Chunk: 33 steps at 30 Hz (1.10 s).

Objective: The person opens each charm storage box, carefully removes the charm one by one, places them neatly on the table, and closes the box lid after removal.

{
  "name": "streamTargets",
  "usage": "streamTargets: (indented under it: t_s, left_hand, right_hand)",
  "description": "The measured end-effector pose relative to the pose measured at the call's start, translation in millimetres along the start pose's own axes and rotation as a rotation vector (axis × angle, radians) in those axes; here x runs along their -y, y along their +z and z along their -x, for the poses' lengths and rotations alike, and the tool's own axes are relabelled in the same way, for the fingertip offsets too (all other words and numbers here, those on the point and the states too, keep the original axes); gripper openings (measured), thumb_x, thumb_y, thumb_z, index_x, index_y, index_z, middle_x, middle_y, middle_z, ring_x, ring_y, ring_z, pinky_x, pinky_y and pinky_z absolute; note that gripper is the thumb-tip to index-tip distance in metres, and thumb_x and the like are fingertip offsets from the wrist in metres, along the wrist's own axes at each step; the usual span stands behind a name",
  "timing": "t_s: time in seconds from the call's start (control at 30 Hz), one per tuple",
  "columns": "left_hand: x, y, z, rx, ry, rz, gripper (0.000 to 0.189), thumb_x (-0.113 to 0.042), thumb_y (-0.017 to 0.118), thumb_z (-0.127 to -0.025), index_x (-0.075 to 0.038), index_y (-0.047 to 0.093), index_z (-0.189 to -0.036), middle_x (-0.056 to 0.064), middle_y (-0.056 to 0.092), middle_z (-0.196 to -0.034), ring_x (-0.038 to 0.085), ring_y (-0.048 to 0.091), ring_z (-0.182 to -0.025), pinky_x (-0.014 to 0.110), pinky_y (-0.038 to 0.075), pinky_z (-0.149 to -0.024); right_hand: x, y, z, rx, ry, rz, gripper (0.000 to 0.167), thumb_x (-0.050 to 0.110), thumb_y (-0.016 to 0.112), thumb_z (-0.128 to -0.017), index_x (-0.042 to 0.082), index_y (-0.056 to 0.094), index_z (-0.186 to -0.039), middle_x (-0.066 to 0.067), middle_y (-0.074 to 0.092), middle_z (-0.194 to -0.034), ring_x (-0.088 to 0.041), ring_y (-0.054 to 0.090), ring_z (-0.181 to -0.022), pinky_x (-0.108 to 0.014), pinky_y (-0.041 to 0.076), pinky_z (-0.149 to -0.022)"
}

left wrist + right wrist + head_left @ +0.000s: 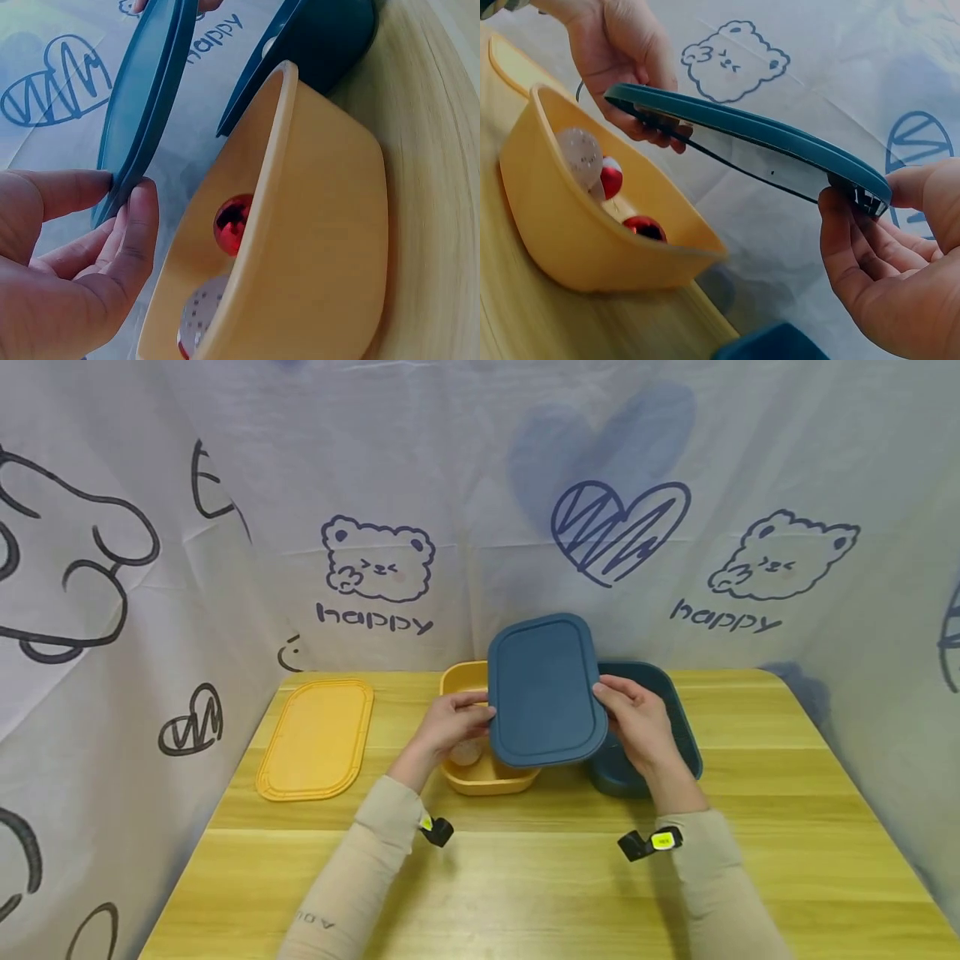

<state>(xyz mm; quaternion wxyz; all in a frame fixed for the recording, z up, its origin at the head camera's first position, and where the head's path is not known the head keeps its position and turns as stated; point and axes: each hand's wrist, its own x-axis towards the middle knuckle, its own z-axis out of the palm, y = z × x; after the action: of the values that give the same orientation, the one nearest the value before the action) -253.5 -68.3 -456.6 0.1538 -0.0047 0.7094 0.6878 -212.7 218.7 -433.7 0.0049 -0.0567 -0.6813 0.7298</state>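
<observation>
Both hands hold a dark blue lid [546, 693] tilted above two boxes. My left hand [450, 725] pinches its left edge between thumb and fingers, and my right hand [637, 720] pinches the right edge. Beneath the lid, partly hidden by it, stands a yellow box [491, 787]. Inside it the right wrist view shows a speckled clear ball [579, 156] and shiny red balls, one of them a red ball [645, 227]. To the right is a dark blue box [678, 727], half behind the lid and right hand; a small white round thing [268, 46] shows at its opening.
A yellow lid [317, 739] lies flat on the wooden table [517, 885] at the left. White cloth [480, 510] with bear and heart drawings hangs right behind the table and along both sides.
</observation>
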Motion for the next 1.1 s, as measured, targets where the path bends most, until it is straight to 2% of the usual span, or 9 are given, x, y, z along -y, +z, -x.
streamTargets:
  t_s: [0.17,0.37,0.53,0.77,0.93,1.1]
  left_hand:
    - [2.2,-11.7,3.3,-0.004,0.002,0.019,0.044,-0.007,0.07,-0.1,0.004,0.063,-0.142,0.023,0.072,-0.13,0.009,0.073,-0.077,0.031,0.064,-0.083]
    - [5.7,-28.2,9.7,-0.029,0.011,-0.015,0.046,-0.009,0.071,-0.1,0.003,0.062,-0.143,0.024,0.071,-0.132,0.008,0.074,-0.079,0.031,0.064,-0.084]
    - [7.2,-40.4,16.7,-0.046,0.026,-0.028,0.047,-0.008,0.071,-0.1,0.004,0.061,-0.144,0.025,0.071,-0.129,0.01,0.075,-0.078,0.031,0.064,-0.084]
    - [9.4,-55.9,23.3,-0.055,0.041,0.004,0.048,-0.004,0.069,-0.1,0.008,0.058,-0.145,0.017,0.077,-0.113,0.009,0.074,-0.078,0.027,0.064,-0.08]
    - [11.6,-67.3,27.6,-0.071,0.046,0.006,0.048,-0.003,0.068,-0.1,0.008,0.058,-0.145,0.016,0.077,-0.112,0.009,0.075,-0.078,0.03,0.065,-0.082]
    - [14.3,-75.0,30.3,-0.084,0.043,-0.018,0.048,-0.002,0.068,-0.1,0.008,0.057,-0.146,0.016,0.078,-0.112,0.009,0.076,-0.078,0.032,0.065,-0.084]
  right_hand:
    - [0.0,14.5,-1.5,0.014,-0.005,-0.021,0.052,0.023,0.065,-0.106,-0.006,0.053,-0.148,0.019,0.074,-0.091,0.0,0.066,-0.082,-0.016,0.056,-0.074]
    - [0.7,32.6,-3.2,0.035,-0.015,-0.032,0.047,0.02,0.065,-0.105,-0.003,0.056,-0.145,0.02,0.073,-0.088,-0.001,0.061,-0.079,-0.017,0.052,-0.071]
    - [1.9,47.4,-3.0,0.06,-0.042,-0.004,0.046,0.021,0.066,-0.105,-0.002,0.057,-0.144,0.02,0.075,-0.091,-0.001,0.067,-0.083,-0.018,0.057,-0.076]
    - [5.8,65.7,-1.1,0.088,-0.064,0.053,0.046,0.025,0.067,-0.104,0.003,0.06,-0.144,0.013,0.077,-0.1,-0.004,0.072,-0.087,-0.022,0.06,-0.084]
    - [8.2,80.0,1.2,0.09,-0.073,0.059,0.043,0.023,0.068,-0.103,0.004,0.062,-0.141,0.009,0.078,-0.1,-0.004,0.072,-0.086,-0.023,0.06,-0.083]
    - [9.8,93.8,2.1,0.076,-0.085,0.098,0.041,0.022,0.07,-0.102,0.005,0.065,-0.139,-0.004,0.08,-0.108,-0.004,0.071,-0.085,-0.021,0.059,-0.08]
